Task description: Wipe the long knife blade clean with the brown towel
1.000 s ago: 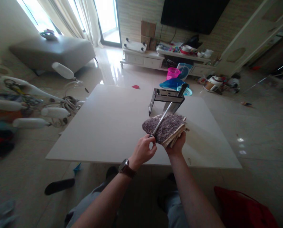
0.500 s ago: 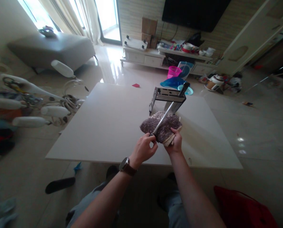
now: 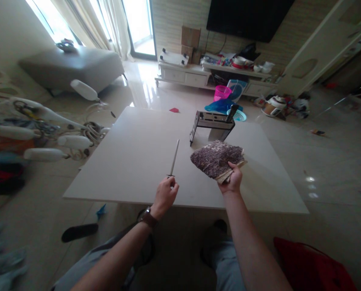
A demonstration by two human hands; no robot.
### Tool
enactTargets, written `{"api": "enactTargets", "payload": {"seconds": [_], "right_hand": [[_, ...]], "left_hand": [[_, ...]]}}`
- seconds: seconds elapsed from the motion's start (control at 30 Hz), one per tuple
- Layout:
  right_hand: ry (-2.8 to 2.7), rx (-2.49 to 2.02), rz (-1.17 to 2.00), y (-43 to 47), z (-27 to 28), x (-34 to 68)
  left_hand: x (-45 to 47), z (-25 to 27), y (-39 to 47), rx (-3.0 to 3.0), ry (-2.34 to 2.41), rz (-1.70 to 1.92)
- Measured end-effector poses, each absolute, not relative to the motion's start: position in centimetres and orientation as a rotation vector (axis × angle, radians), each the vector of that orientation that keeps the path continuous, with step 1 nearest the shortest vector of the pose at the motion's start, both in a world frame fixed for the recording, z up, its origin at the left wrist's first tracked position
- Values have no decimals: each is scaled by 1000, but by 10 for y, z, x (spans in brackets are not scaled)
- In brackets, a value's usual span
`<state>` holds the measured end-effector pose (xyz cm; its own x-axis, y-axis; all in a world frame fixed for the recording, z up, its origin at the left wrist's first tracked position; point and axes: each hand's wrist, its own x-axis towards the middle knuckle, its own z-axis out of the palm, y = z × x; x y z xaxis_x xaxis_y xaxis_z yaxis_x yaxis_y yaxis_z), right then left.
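Observation:
My left hand (image 3: 165, 195) is closed round the handle of a honing steel (image 3: 174, 158), its thin metal rod pointing up and away over the white table (image 3: 122, 161). The handle is mostly hidden in my fingers. In my right hand (image 3: 233, 180) is a folded purple-brown cloth (image 3: 216, 159) with a pale underside, gripped at its near right corner with the thumb on top. Cloth and steel are apart. Just beyond the cloth stands a knife block (image 3: 214, 120) with a black handle (image 3: 231, 112) rising from its right end.
A small red piece (image 3: 174, 110) lies by the table's far edge. Beyond are a pink basket (image 3: 222, 92), a blue bag (image 3: 218, 106) and a light-blue basket (image 3: 237, 114). White lamp-like parts (image 3: 74, 141) stand left of the table. A red bag (image 3: 310, 262) sits at lower right.
My left hand has moved left with the honing steel, away from the cloth that it lay across. My right hand has shifted slightly right with the cloth.

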<state>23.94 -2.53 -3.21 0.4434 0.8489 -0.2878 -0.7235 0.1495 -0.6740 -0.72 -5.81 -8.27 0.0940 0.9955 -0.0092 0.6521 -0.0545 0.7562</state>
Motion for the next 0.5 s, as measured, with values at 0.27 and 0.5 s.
{"api": "enactTargets", "payload": {"seconds": [0.27, 0.5], "right_hand": [[-184, -830, 1191, -29, -30, 244], [-164, -822, 1240, -27, -29, 246]], "left_hand": [[16, -112, -58, 1797, 1718, 353], [29, -115, -57, 1798, 1673, 159]]}}
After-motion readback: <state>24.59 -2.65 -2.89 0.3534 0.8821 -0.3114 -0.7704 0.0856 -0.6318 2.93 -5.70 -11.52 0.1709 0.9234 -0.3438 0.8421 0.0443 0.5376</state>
